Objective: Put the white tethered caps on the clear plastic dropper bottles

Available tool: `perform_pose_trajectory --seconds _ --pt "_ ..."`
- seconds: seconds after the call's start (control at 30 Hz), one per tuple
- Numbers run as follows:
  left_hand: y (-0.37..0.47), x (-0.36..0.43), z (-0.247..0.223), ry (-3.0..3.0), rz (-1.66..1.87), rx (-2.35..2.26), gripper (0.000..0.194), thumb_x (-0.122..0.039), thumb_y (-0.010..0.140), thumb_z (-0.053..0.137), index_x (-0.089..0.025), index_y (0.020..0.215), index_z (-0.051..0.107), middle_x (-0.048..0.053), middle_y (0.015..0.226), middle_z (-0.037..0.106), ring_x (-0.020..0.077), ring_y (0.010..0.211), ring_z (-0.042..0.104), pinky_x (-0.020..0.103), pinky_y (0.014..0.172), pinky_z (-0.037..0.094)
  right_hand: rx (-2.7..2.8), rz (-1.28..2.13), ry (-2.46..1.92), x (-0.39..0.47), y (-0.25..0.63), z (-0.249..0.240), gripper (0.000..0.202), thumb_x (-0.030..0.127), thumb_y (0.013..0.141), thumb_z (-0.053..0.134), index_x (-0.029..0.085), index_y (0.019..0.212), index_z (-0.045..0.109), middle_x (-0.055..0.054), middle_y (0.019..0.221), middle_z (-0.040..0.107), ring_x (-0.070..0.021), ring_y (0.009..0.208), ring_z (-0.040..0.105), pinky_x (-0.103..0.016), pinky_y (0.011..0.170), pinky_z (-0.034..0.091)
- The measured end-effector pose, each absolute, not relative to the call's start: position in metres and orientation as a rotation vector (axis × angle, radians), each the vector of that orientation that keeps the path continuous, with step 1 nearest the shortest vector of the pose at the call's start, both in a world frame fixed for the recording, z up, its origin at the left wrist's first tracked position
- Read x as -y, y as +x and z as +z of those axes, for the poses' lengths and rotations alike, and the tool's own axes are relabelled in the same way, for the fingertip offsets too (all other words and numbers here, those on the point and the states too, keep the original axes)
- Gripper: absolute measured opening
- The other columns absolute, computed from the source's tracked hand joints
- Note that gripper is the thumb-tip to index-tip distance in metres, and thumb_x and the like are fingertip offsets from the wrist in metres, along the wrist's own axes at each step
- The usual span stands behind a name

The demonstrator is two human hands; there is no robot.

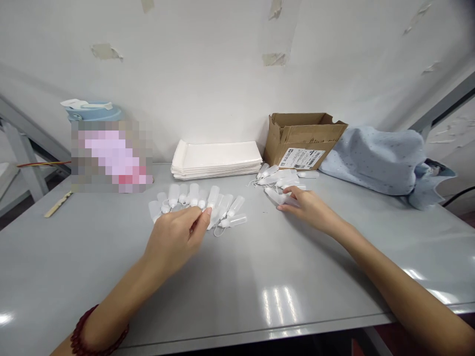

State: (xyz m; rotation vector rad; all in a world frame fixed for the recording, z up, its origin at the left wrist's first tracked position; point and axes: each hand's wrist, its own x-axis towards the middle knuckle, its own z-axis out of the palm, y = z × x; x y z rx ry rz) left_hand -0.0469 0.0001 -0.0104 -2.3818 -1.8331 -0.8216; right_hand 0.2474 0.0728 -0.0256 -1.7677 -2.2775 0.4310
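Observation:
Small translucent plastic squeeze bottles lie in two groups on the grey table. My left hand [180, 232] is closed at the left group, its thumb and forefinger pinched at the lower end of one upright-looking squeeze bottle [213, 194]; the curled fingers hide part of the group. Thin strap loops show on some caps, as on the bottle [237, 220] lying to the right of that hand. Over at the right group [285, 176], my right hand [309, 210] has its thumb and fingers around another squeeze bottle [291, 200], which rests low near the tabletop.
White flat envelopes or sheets [218, 158] are stacked against the wall. An open cardboard box [308, 141] with a label stands behind the right group, beside a pale blue cloth [374, 160]. At left are a blurred pink item [111, 153], a blue container [94, 112] and a wooden strip [58, 204].

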Motion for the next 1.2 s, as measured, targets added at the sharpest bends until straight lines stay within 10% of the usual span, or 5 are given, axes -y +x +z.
perform_pose_trajectory --seconds 0.13,0.33,0.57,1.2 --pt "-0.047 -0.001 -0.011 -2.391 -0.834 1.826 0.040 -0.029 0.088 0.040 -0.019 0.056 0.018 -0.006 0.048 0.020 0.0092 0.045 0.019 0.026 0.047 0.017 2.315 0.356 -1.690 -0.071 0.247 -0.020 0.023 0.036 0.087 0.045 0.017 0.081 0.055 -0.003 0.063 0.057 -0.0172 0.057 0.050 -0.026 0.051 0.031" --pt "-0.037 0.004 -0.009 -2.536 -0.892 1.870 0.033 -0.028 0.089 0.042 -0.018 0.058 0.039 -0.006 0.048 0.033 0.0088 0.045 0.030 0.023 0.047 0.026 2.265 0.428 -1.376 -0.051 0.230 -0.010 0.027 0.036 0.092 0.042 0.016 0.101 0.057 -0.004 0.076 0.062 -0.0159 0.063 0.054 -0.026 0.058 0.039" --pt "-0.025 0.014 -0.006 -2.841 -1.050 1.795 0.028 -0.027 0.089 0.047 -0.021 0.116 0.048 0.002 0.094 0.060 0.0110 0.068 0.053 0.022 0.057 0.045 2.431 0.712 -0.941 -0.020 0.206 -0.001 0.023 0.029 0.093 0.044 0.018 0.109 0.056 -0.005 0.092 0.063 -0.0149 0.081 0.058 -0.026 0.073 0.045" --pt "-0.016 0.020 -0.007 -3.039 -1.185 1.800 0.018 -0.023 0.091 0.043 -0.019 0.088 0.061 -0.002 0.073 0.061 0.0108 0.065 0.054 0.023 0.060 0.042 2.530 0.765 -0.856 -0.008 0.198 -0.007 0.026 0.030 0.095 0.042 0.016 0.112 0.054 -0.005 0.088 0.062 -0.0148 0.078 0.058 -0.026 0.069 0.045"
